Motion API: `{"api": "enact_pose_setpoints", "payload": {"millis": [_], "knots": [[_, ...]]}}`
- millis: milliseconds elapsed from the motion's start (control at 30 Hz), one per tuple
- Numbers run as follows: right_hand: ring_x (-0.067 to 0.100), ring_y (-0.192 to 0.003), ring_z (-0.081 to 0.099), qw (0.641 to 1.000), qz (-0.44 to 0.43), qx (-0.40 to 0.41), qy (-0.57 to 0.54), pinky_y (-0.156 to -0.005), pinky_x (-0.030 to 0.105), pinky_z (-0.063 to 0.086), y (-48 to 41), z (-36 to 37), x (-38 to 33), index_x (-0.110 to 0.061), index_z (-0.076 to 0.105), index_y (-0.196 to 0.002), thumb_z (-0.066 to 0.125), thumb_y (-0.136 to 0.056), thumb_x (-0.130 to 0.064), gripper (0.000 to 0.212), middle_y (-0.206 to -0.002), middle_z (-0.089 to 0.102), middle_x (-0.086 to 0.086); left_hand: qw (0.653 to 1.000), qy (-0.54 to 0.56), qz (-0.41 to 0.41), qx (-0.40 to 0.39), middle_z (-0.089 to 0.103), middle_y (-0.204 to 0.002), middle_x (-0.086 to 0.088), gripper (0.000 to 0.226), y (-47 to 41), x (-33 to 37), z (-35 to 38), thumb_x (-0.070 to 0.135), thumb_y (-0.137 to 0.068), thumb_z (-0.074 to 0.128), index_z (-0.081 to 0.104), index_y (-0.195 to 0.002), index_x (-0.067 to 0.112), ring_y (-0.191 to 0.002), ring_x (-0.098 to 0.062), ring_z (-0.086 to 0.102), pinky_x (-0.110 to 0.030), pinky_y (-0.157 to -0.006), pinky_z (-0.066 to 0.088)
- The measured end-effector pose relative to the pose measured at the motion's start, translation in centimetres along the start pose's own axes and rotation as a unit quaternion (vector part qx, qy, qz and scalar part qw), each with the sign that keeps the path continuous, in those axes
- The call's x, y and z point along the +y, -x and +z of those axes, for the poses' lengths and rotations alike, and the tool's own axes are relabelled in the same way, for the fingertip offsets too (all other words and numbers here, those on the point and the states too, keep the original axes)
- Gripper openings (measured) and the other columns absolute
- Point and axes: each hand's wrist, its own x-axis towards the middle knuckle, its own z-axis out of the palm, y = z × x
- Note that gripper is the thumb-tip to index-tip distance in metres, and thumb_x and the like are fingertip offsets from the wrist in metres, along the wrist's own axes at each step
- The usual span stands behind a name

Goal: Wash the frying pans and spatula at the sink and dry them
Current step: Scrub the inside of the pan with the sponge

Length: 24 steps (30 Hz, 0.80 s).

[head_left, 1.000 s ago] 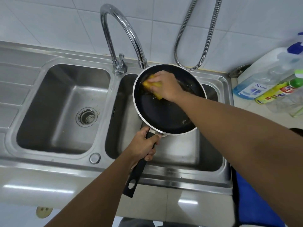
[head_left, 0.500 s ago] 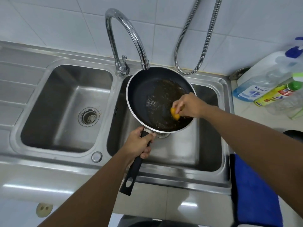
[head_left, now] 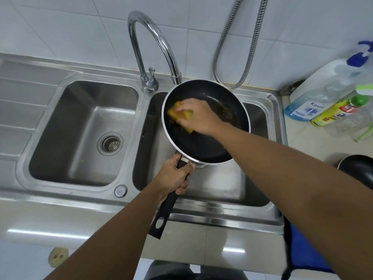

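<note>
A black frying pan (head_left: 203, 144) with a silver rim hangs tilted over the right sink basin (head_left: 218, 186). My left hand (head_left: 173, 176) grips its black handle just below the pan body. My right hand (head_left: 198, 116) holds a yellow sponge (head_left: 181, 114) and presses it on the pan's inner left side. Brown greasy residue shows on the pan's upper right inner surface. A second black pan (head_left: 359, 168) peeks in at the right edge on the counter. No spatula is visible.
The curved chrome tap (head_left: 149, 43) arches over the pan with no water running. The left basin (head_left: 80, 134) holds only its drain strainer. Detergent bottles (head_left: 327, 106) stand on the right counter. A blue cloth (head_left: 302, 251) hangs at the lower right. A metal hose (head_left: 238, 47) loops on the wall.
My right hand has swept the sponge from the pan's lower right back to its upper left. The pan has stayed over the right basin in my left hand.
</note>
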Motion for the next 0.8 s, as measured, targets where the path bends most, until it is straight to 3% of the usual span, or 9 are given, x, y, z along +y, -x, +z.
{"api": "enact_pose_setpoints", "payload": {"millis": [100, 167, 400, 500, 567, 667, 800], "knots": [[0.018, -0.107, 0.054, 0.996, -0.036, -0.079, -0.018, -0.095, 0.032, 0.044, 3.6, 1.3, 0.6, -0.027, 0.071, -0.099, 0.083, -0.068, -0.025, 0.033, -0.113, 0.053, -0.002, 1.000, 0.004, -0.004, 0.007, 0.049, -0.088, -0.013, 0.016, -0.1, 0.2, -0.2, 0.014, -0.102, 0.062, 0.052, -0.109, 0.004, -0.043, -0.014, 0.034, -0.021, -0.036, 0.027], [0.017, -0.105, 0.053, 0.996, -0.034, -0.084, -0.020, -0.095, 0.035, 0.045, 6.2, 1.0, 1.9, -0.027, 0.070, -0.093, 0.080, -0.066, -0.021, 0.029, -0.111, 0.052, -0.003, 1.000, 0.009, 0.003, 0.007, 0.049, -0.089, -0.014, 0.011, 0.1, 0.5, -0.5, 0.012, -0.103, 0.061, 0.053, -0.106, 0.006, -0.042, -0.013, 0.035, -0.021, -0.036, 0.027], [0.021, -0.105, 0.051, 0.989, 0.147, 0.022, 0.010, -0.096, 0.032, 0.041, 7.7, -2.9, 7.6, -0.017, 0.061, -0.101, 0.080, -0.072, -0.011, 0.035, -0.114, 0.045, 0.005, 1.000, -0.002, 0.006, -0.001, 0.050, -0.087, -0.014, 0.007, 1.6, 1.0, -0.4, 0.011, -0.103, 0.061, 0.055, -0.102, 0.009, -0.042, -0.013, 0.035, -0.021, -0.036, 0.028], [0.028, -0.105, 0.051, 0.983, 0.170, 0.063, 0.010, -0.091, 0.032, 0.038, 5.2, -3.5, 8.3, -0.016, 0.055, -0.111, 0.073, -0.080, -0.013, 0.036, -0.118, 0.044, 0.009, 1.000, -0.005, 0.004, 0.002, 0.052, -0.088, -0.014, 0.007, 2.3, 0.9, 1.1, 0.012, -0.103, 0.061, 0.056, -0.106, 0.009, -0.044, -0.013, 0.037, -0.023, -0.037, 0.029], [0.031, -0.113, 0.052, 0.988, 0.134, 0.079, 0.022, -0.096, 0.036, 0.039, 3.6, -3.5, 7.6, -0.017, 0.055, -0.120, 0.071, -0.084, -0.016, 0.039, -0.124, 0.048, 0.010, 1.000, -0.007, 0.000, 0.009, 0.052, -0.090, -0.013, 0.009, 2.6, 0.7, 2.1, 0.014, -0.103, 0.061, 0.054, -0.108, 0.009, -0.045, -0.013, 0.037, -0.024, -0.037, 0.029], [0.030, -0.125, 0.047, 0.997, 0.042, 0.031, 0.055, -0.101, 0.047, 0.041, 3.2, -2.7, 4.8, -0.027, 0.044, -0.139, 0.069, -0.087, -0.032, 0.058, -0.138, 0.046, 0.002, 1.000, -0.003, 0.006, 0.023, 0.050, -0.090, -0.013, 0.008, 2.7, 0.5, 3.2, 0.013, -0.104, 0.060, 0.053, -0.105, 0.011, -0.046, -0.014, 0.036, -0.023, -0.038, 0.028], [0.032, -0.110, 0.047, 0.981, -0.046, 0.023, 0.188, -0.086, 0.050, 0.049, 6.7, 0.2, 3.2, -0.031, 0.044, -0.140, 0.059, -0.093, -0.047, 0.052, -0.135, 0.041, 0.003, 0.999, 0.007, 0.018, 0.035, 0.050, -0.089, -0.012, 0.006, 2.8, 0.3, 3.8, 0.013, -0.104, 0.060, 0.054, -0.102, 0.013, -0.045, -0.013, 0.035, -0.022, -0.038, 0.026]]}}
